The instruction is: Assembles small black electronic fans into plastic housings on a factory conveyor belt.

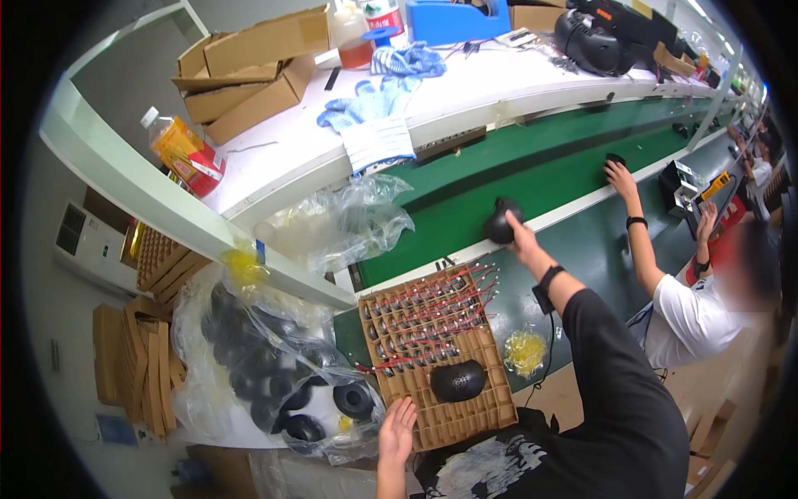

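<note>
One black shell (500, 223) is gripped by the right hand (524, 239) at the green belt (445, 237), while a black dome (459, 381) and many wired parts (416, 320) are left on the cardboard tray (492, 391) beside the empty, unclenched left hand (397, 428)

The near edge cuts off the left forearm (391, 480); a co-worker's head (751, 268) at right is blurred; a plastic bag (193, 387) partly hides black parts (253, 381).

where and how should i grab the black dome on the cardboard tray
Probably by opposite edges, from above and near left: the dome lies rounded side up, the open left hand is on that side, and wired parts lie beyond the dome.
</note>
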`<control>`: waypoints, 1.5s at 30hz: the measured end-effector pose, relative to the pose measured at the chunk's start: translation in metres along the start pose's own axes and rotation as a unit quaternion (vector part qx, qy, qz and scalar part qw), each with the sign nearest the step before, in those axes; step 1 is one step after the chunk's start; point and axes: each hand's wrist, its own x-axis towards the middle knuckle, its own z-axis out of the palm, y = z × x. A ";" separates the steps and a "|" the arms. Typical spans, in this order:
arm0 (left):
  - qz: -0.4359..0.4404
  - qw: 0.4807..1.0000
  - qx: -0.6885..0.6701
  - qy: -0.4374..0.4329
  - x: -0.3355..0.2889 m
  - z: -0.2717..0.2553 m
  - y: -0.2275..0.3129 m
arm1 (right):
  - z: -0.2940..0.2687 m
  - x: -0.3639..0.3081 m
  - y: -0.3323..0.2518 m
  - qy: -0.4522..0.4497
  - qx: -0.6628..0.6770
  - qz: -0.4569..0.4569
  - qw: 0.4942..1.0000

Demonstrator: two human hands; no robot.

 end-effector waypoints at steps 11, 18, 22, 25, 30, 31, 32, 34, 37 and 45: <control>0.006 1.000 -0.014 0.026 -0.009 -0.021 0.008 | 0.024 -0.194 0.057 -0.366 -0.471 -0.255 0.761; -0.011 0.993 0.088 -0.072 0.011 0.002 0.017 | 0.011 -0.285 0.126 -0.349 -0.619 -0.367 0.600; 0.040 0.975 0.195 -0.099 0.015 0.005 0.012 | 0.016 -0.303 0.133 -0.321 -0.121 0.023 0.939; 0.049 0.961 0.092 -0.258 0.027 -0.005 -0.002 | 0.023 -0.320 0.125 -0.368 0.133 0.364 0.845; -0.096 0.928 0.064 -0.355 0.026 -0.005 0.001 | 0.035 -0.341 0.129 -0.442 0.018 0.350 0.826; -0.080 0.938 0.049 -0.334 0.021 -0.001 0.005 | 0.028 -0.331 0.137 -0.492 -0.043 0.343 0.799; -0.063 0.947 0.034 -0.313 0.014 0.003 0.010 | 0.021 -0.323 0.145 -0.539 -0.104 0.335 0.765; -0.174 0.912 -0.133 -0.346 0.006 -0.011 0.018 | 0.029 -0.324 0.127 -0.547 -0.106 0.297 0.775; -0.169 0.900 -0.236 -0.325 -0.002 -0.036 0.016 | 0.012 -0.279 0.144 -0.403 -0.371 0.043 0.835; -0.117 0.922 -0.217 -0.300 -0.025 -0.070 0.026 | 0.036 -0.207 0.144 -0.179 -0.675 -0.365 0.616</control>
